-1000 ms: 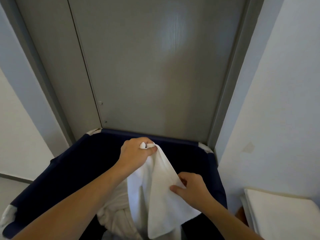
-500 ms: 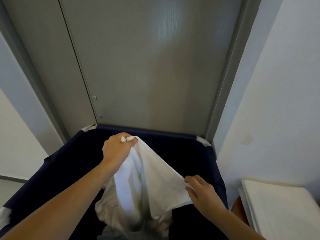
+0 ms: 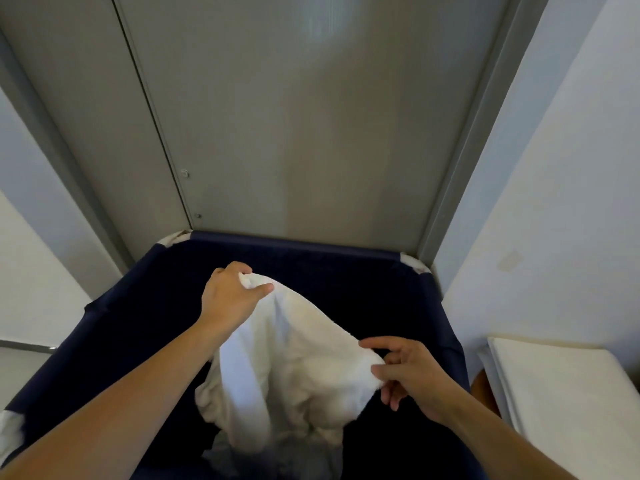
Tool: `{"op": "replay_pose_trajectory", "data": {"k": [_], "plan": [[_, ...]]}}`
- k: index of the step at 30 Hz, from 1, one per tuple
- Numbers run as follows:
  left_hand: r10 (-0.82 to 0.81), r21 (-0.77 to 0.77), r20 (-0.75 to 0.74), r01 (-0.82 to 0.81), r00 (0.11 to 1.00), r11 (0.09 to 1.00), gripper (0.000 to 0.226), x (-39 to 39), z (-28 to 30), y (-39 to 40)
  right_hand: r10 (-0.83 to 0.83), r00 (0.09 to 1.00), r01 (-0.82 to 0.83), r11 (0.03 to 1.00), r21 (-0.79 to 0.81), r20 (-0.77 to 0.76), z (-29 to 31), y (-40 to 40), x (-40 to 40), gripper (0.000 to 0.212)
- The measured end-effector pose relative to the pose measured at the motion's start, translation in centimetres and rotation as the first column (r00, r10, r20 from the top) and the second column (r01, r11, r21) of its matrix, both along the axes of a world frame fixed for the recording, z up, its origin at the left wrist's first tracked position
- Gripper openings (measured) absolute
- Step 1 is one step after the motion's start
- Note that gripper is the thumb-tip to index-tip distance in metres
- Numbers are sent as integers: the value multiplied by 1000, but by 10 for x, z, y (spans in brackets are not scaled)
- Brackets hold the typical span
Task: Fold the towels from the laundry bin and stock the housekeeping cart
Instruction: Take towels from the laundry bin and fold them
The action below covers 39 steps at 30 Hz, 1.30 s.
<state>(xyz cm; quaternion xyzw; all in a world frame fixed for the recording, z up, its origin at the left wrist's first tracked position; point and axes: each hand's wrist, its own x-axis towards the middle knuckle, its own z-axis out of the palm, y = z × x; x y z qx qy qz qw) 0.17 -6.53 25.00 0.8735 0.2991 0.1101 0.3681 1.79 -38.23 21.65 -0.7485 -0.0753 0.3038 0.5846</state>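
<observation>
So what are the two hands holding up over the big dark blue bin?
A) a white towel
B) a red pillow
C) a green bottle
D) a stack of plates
A: the left hand grips one corner of a white towel and the right hand pinches its other edge, above the dark blue laundry bin.

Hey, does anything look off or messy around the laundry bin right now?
Nothing stands out. Both hands, left hand and right hand, hold a white towel over the navy laundry bin.
</observation>
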Motion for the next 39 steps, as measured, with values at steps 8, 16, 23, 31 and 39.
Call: {"op": "replay_pose_trajectory", "data": {"k": [8, 16, 23, 31, 39], "plan": [[-84, -242, -192, 36, 978, 970, 53, 1, -41, 18, 105, 994, -107, 992, -74, -24, 14, 44, -15, 20], [-143, -781, -225, -90, 964, 617, 70, -5, -73, -21, 351, 877, -159, 857, -490, 328, -8, 61, -28, 40], [-276, -977, 71, 123, 959, 176, 29, -10, -66, -61, 195, 667, 100, 933, -346, 719, -17, 72, -39, 28], [-390, -783, 323, 475, 862, 402, 13, -5, -23, -80, -62, 750, 294, 923, -249, 659, 19, 71, -25, 16], [-525, -583, 415, 661, 743, 473, 19, 9, 18, -92, -358, 727, 483, 873, -66, 587, 49, 57, -23, 4]]}}
